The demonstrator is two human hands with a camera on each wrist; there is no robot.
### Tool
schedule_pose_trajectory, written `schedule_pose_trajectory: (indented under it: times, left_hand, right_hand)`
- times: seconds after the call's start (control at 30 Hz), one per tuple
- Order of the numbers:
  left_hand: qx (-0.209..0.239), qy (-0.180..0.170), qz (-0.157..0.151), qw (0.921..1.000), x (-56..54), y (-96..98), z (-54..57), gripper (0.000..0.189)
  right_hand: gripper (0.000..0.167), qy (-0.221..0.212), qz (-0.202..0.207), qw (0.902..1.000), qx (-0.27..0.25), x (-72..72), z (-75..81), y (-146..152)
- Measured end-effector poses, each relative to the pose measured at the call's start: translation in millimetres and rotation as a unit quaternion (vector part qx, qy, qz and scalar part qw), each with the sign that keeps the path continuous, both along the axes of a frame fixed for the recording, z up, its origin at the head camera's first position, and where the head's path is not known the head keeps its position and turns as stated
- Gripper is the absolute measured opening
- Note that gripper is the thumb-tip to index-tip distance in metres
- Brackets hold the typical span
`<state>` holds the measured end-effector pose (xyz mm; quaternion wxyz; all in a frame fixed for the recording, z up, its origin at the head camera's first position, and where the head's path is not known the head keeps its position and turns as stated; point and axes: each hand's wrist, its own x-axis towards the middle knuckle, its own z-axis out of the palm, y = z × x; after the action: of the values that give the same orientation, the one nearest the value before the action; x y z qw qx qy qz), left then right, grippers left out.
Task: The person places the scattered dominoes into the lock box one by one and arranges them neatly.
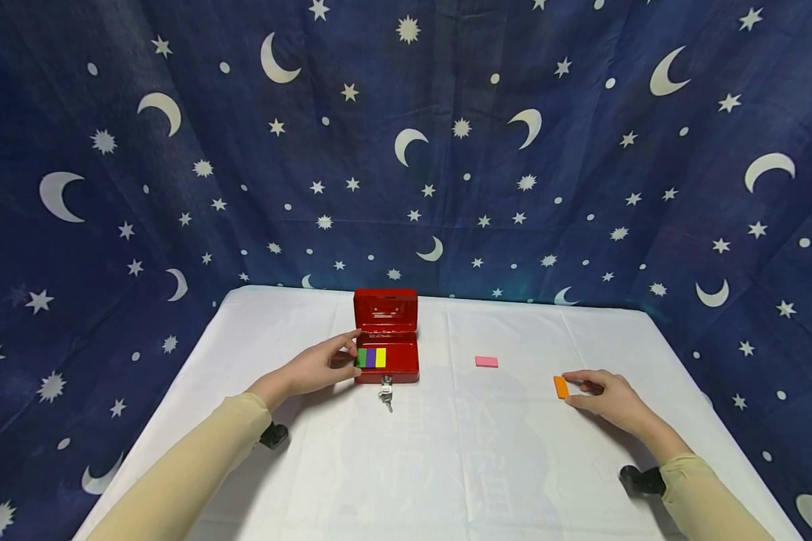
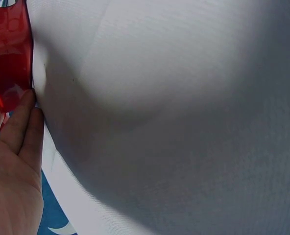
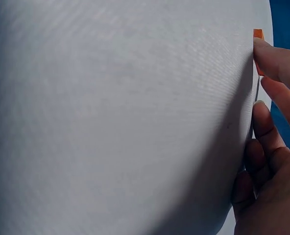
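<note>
A red metal cash box [image 1: 401,364] stands on the table with its lid [image 1: 386,309] up. Along its left inside lie a green block [image 1: 362,358], a purple block [image 1: 371,358] and a yellow block [image 1: 381,358], side by side. My left hand [image 1: 318,365] touches the box's left side, thumb towards the front corner; in the left wrist view its extended fingers rest against the red wall [image 2: 12,58]. Farther right, my right hand [image 1: 607,398] pinches an orange block [image 1: 561,388] between thumb and fingers at the table. The right wrist view shows only a sliver of this block [image 3: 258,33].
A pink block [image 1: 486,362] lies on the white tablecloth [image 1: 406,466] between the box and my right hand. Keys [image 1: 386,394] hang from the lock at the box's front. Behind the table rises a dark blue curtain [image 1: 446,195] with moons and stars.
</note>
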<state>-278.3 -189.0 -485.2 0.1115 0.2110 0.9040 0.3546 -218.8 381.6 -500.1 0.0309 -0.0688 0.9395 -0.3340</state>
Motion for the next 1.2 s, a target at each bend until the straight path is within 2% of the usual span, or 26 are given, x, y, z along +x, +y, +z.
schedule_pose_trajectory:
  times: [0.3,0.77,1.2]
  left_hand:
    - [-0.007,0.002,-0.002,1.0000,0.1,0.4,2.7,0.033]
    - [-0.019,0.013,-0.002,0.9997,0.2,-0.6,1.2,0.035]
    - [-0.012,0.001,-0.001,0.9999,-0.4,0.2,1.4,0.034]
  right_hand:
    - [0.054,0.009,0.002,0.9997,0.022,0.3,-0.7,0.7]
    - [0.049,0.017,-0.002,0.9997,0.019,2.2,-1.2,0.3]
    - [0.048,0.019,-0.001,0.9998,0.010,1.2,-1.6,-0.5]
